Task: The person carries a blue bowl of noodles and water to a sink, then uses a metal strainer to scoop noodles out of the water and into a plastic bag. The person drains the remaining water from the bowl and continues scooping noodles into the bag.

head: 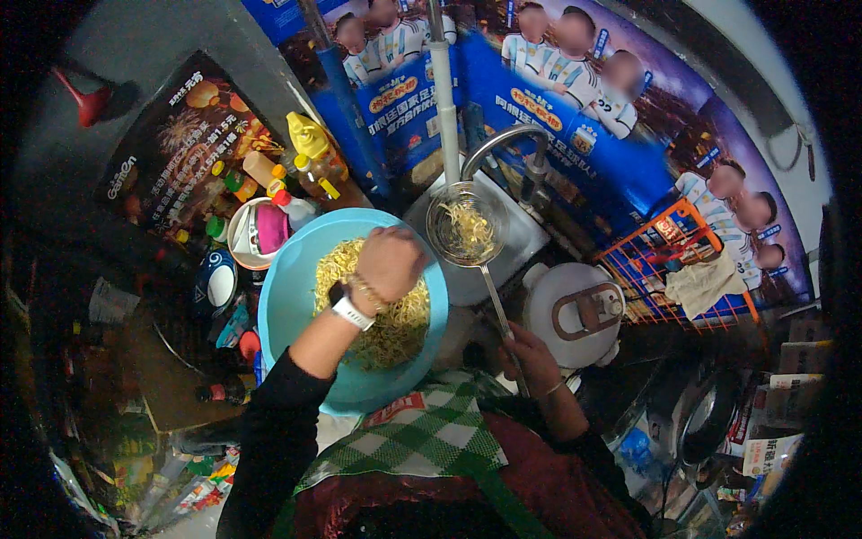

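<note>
My right hand (532, 357) grips the long metal handle of a wire skimmer (496, 303). The skimmer's round basket is held over the sink, below the faucet, with a small heap of bean sprouts (470, 228) in it. To the left stands a large light-blue plastic basin (286, 337) with a thick mass of bean sprouts (390, 337) inside. Over the basin's right part is my left hand (392, 266), back upward and a white-banded watch on the wrist. Its fingers are curled under and hidden, so whether they hold sprouts is unclear.
A curved metal faucet (505, 138) rises behind the metal sink (528, 236). Right of it sits a white lidded container (572, 313), then an orange wire basket (646, 269) with a cloth. Several sauce bottles (313, 168) and a white bowl (242, 236) crowd the basin's left.
</note>
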The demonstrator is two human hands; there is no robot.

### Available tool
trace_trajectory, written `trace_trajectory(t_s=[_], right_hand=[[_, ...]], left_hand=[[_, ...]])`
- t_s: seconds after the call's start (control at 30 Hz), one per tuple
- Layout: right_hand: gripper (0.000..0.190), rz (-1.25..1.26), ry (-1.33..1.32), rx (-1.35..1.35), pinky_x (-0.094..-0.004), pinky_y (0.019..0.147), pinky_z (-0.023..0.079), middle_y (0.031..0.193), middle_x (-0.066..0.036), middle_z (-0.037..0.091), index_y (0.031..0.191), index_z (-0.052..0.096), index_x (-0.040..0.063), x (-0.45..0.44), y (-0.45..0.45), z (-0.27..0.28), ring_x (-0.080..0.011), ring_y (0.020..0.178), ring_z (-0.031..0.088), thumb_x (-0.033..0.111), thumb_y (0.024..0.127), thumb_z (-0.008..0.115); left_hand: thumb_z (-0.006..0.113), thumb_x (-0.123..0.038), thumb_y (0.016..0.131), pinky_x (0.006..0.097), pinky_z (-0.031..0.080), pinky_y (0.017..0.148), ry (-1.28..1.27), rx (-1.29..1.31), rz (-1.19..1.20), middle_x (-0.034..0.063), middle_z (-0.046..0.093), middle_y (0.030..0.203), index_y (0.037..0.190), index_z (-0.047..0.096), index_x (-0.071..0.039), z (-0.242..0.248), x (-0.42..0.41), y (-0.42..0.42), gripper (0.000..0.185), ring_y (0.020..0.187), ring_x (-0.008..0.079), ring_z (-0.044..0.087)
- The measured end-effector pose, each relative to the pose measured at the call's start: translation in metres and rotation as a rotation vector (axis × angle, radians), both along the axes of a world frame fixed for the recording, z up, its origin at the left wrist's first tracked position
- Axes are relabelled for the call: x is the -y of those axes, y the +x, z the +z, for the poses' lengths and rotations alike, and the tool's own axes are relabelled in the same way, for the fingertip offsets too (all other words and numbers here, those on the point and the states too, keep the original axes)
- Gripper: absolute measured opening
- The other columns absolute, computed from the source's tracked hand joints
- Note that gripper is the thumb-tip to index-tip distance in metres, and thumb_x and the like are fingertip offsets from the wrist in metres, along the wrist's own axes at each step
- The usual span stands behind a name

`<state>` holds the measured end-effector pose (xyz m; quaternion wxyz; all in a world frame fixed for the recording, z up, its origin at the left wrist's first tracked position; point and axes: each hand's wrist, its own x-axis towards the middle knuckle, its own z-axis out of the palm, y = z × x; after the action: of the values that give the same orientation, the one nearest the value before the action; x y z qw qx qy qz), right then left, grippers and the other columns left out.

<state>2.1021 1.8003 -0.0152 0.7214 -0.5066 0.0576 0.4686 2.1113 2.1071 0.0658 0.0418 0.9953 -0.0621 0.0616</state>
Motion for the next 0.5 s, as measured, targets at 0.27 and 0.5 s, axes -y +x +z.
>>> trace_trajectory(t_s=[0.27, 0.5], right_hand=[[0.047, 0.010, 0.001, -0.021, -0.0222, 0.049, 0.039, 0.075, 0.001, 0.055, 0.138, 0.044, 0.010, 0.009, -0.008, -0.003, -0.0083, 0.059, 0.048, 0.015, 0.092, 0.058], [0.047, -0.039, 0.006, 0.004, -0.0228, 0.048, 0.039, 0.075, 0.001, 0.054, 0.137, 0.045, 0.008, 0.009, -0.014, -0.005, -0.0081, 0.059, 0.048, 0.016, 0.092, 0.059]], left_hand=[[0.063, -0.013, 0.075, 0.0448, 0.051, 0.073, -0.338, 0.118, 0.067, 0.0171, 0.064, 0.086, 0.086, 0.065, -0.006, -0.056, 0.036, 0.079, 0.014, 0.082, 0.0355, 0.062], [0.062, -0.013, 0.075, 0.0451, 0.051, 0.072, -0.337, 0.138, 0.073, 0.0152, 0.063, 0.084, 0.091, 0.067, -0.010, -0.077, 0.032, 0.092, 0.017, 0.079, 0.0351, 0.062]])
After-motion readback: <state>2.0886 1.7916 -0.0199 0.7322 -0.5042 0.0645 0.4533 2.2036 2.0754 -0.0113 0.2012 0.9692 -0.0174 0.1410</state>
